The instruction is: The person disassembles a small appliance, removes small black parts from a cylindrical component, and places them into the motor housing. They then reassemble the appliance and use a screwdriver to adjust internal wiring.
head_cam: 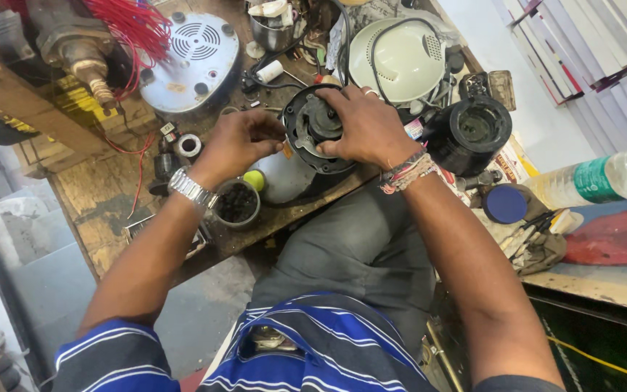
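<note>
Both hands clamp the round black plastic motor housing [315,131] at the wooden bench's [103,196] near edge: left hand [237,141] pinching its rim, right hand [364,123] on top. A slip could drop it into his lap.

Premises: a small appliance repair workshop. Evidence: a worn, stained wooden tabletop [103,210] crowded with dismantled appliance parts, including a round grey base plate with vent slots [191,59], a pale green domed housing [395,59] and a black motor casing [473,132]. Red winding wire [133,29] hangs beside a metal motor shaft [85,62]. A small cup of dark loose parts [236,204] stands at the edge.
</note>
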Demonstrator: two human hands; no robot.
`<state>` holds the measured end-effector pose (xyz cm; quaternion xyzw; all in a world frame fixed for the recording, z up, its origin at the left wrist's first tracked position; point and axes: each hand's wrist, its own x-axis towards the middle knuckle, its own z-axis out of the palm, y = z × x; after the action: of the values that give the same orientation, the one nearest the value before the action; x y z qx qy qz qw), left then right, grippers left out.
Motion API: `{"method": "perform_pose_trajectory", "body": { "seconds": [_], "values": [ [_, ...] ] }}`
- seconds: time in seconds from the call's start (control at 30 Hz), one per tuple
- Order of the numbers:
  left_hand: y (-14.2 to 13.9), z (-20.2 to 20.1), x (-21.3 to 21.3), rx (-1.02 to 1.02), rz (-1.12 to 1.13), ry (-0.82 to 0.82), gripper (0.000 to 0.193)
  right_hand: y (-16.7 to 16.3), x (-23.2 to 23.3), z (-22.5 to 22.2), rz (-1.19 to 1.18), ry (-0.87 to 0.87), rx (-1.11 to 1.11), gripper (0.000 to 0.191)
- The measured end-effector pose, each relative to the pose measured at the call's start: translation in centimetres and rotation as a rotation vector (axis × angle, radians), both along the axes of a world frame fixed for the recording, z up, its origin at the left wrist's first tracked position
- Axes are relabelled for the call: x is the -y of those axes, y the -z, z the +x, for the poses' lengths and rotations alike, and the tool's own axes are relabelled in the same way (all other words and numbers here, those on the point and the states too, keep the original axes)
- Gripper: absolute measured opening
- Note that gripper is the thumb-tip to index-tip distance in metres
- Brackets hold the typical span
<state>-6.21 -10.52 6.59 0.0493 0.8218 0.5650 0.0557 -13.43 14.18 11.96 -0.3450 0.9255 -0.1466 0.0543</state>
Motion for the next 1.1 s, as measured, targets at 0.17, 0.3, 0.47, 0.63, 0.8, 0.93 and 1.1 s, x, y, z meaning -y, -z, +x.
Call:
{"method": "perform_pose_trajectory", "body": {
  "seconds": [0.17,0.3,0.47,0.63,0.8,0.93,1.1],
  "values": [
    [1.2,-0.4,-0.5,-0.04,0.064,0.003,0.031,0.9,0.3,-0.1,-0.074,0.048,-0.056,0.074],
    [1.3,-0.4,-0.9,0.025,-0.033,-0.031,0.025,1.8,0.1,-1.0,-0.203,0.018,-0.074,0.07],
    [1.6,-0.5,-1.6,-0.011,-0.1,-0.054,0.025,2.1,0.0,-1.6,-0.247,0.022,-0.038,0.067],
    [2.4,-1.0,-1.5,-0.015,-0.1,-0.033,0.024,1.6,-0.2,-2.2,-0.305,0.076,0.058,0.069],
    [3.5,-1.8,-1.8,0.058,0.088,-0.032,0.024,1.5,-0.3,-3.2,-0.271,0.077,0.073,0.072],
    [4.0,-2.5,-2.1,0.12,0.081,-0.073,0.024,1.5,-0.2,-3.7,-0.266,0.056,0.078,0.073],
    [4.5,-2.9,-2.2,0.159,0.084,-0.086,0.027,1.3,0.1,-3.1,-0.233,0.072,0.086,0.072]
  ]
}}
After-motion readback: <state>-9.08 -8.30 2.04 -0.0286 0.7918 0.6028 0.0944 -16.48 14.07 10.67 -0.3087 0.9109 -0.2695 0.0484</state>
